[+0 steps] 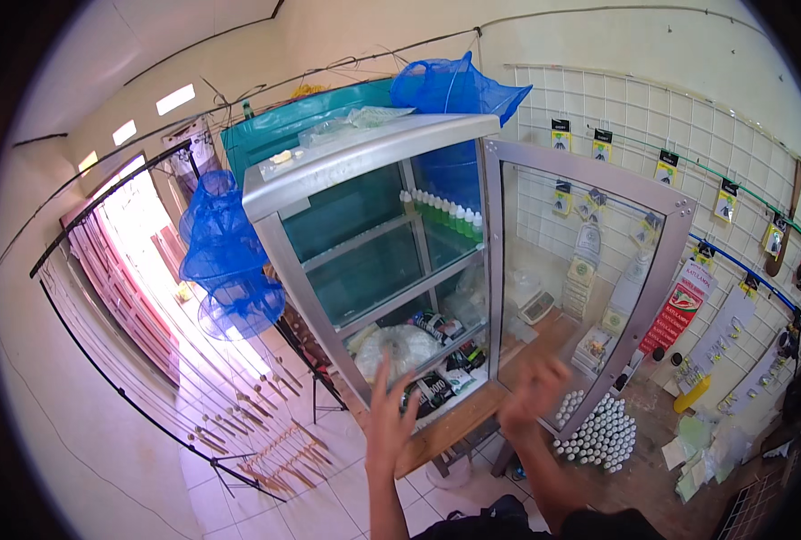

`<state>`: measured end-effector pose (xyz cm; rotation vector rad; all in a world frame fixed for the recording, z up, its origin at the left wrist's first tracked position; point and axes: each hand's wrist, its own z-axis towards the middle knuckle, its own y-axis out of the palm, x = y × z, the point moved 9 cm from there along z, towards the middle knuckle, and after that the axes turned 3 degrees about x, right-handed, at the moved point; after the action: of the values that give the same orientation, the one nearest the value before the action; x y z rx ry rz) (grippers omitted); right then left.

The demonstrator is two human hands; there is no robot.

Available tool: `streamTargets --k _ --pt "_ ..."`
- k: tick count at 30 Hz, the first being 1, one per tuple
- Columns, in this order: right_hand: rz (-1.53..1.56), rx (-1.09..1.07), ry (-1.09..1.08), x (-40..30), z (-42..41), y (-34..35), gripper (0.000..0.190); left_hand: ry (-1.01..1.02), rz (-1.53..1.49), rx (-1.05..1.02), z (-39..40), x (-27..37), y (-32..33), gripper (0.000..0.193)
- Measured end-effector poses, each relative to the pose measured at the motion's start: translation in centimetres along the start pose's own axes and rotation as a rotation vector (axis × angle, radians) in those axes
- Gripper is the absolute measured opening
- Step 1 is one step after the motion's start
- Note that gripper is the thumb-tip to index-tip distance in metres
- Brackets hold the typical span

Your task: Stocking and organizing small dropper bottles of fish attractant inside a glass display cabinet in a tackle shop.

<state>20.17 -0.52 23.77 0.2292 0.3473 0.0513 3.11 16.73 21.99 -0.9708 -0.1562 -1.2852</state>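
Note:
An aluminium-framed glass cabinet (299,270) stands before me with its glass door (670,270) swung out to the right. My left hand (390,412) is raised in front of the lowest compartment, fingers apart and nothing in them. My right hand (535,391) is blurred before the lower part of the door; its fingers look bent, and whether it holds anything is unclear. Down in the lowest compartment lie a bundle of clear plastic (390,344) and several black packets (434,391). A row of small bottles with green liquid (447,212) lines the upper shelf.
Blue mesh nets (221,256) hang left of the cabinet, near a black rack with hanging wooden-handled sticks (238,418). To the right are a white wire grid (630,128) with hanging packets, a small scale (535,307) behind the door glass, and many white-capped bottles (603,432).

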Motion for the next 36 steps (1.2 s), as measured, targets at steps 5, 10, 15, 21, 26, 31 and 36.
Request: streamTargets --k 5,10,15,21,26,31,36 --pt "-0.156 0.380 0.243 6.9 -4.2 -13.7 0.023 -0.258 -0.323 -0.231 -11.6 -9.2 7.1 0.029" --pt "-0.124 0.035 0.795 13.0 -6.3 -14.1 0.034 -0.591 -0.821 -0.491 -17.3 -9.1 13.0 0.029" --pt "-0.130 -0.015 0.840 11.9 -8.2 -14.4 0.028 -0.487 -0.874 -0.624 -15.5 -4.4 14.0 0.035" --pt "-0.168 -0.398 0.659 6.0 -9.7 -10.9 0.019 -0.335 -0.848 -0.682 -14.8 0.8 13.4 0.051" --pt "0.070 -0.577 0.617 0.0 -10.5 -6.3 0.024 -0.235 -0.736 -0.605 -14.7 0.9 12.2 0.067" --pt "0.254 -0.854 0.678 -0.5 -14.3 -3.8 0.017 -0.572 -0.826 -0.504 -15.2 -4.8 10.6 0.064" --pt "0.275 -0.964 0.760 0.2 -15.5 -2.8 0.015 -0.596 -0.822 -0.091 -14.1 -8.7 6.9 0.062"
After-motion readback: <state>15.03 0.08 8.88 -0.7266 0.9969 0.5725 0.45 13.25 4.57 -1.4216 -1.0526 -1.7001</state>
